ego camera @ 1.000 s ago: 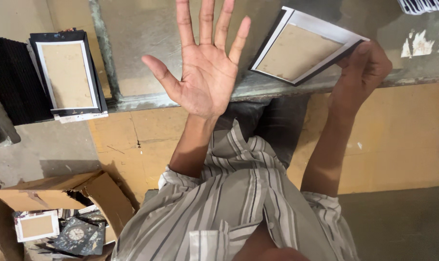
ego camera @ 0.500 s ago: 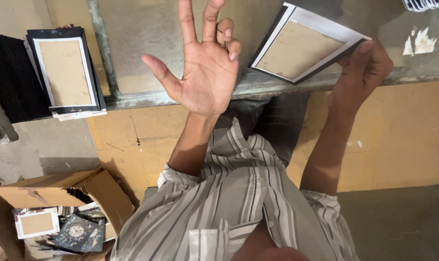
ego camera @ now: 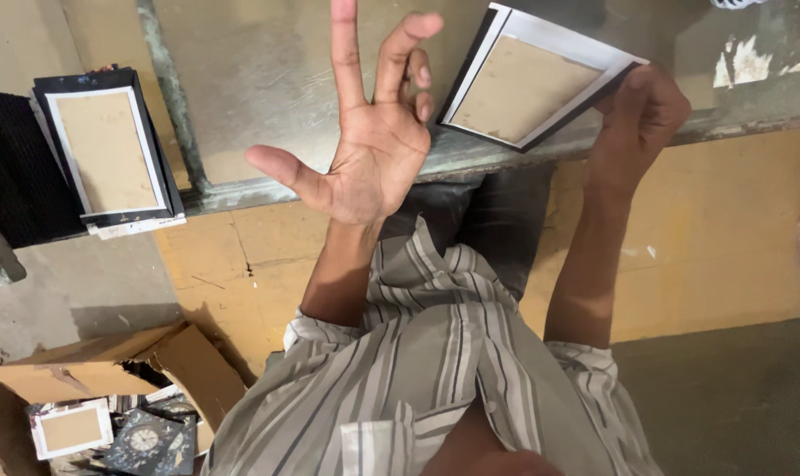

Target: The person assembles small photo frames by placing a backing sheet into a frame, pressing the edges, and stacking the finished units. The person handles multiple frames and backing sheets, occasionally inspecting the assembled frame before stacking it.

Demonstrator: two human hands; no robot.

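My left hand (ego camera: 369,141) is raised palm up in front of the camera and holds nothing. Its index finger points straight up, the thumb sticks out left, and the other fingers curl inward. My right hand (ego camera: 638,123) grips the lower right corner of a picture frame (ego camera: 528,84) with a white border and brown backing. That frame lies tilted at the edge of the metal table (ego camera: 267,79).
A stack of similar frames (ego camera: 107,154) rests at the table's left end beside a black bundle (ego camera: 12,172). On the floor at lower left, a torn cardboard box (ego camera: 100,388) holds more frames and a small clock face. The wall under the table is yellow.
My left hand went from a flat spread palm to curled middle, ring and little fingers, with the index finger still straight. The right hand and its frame stayed in place.
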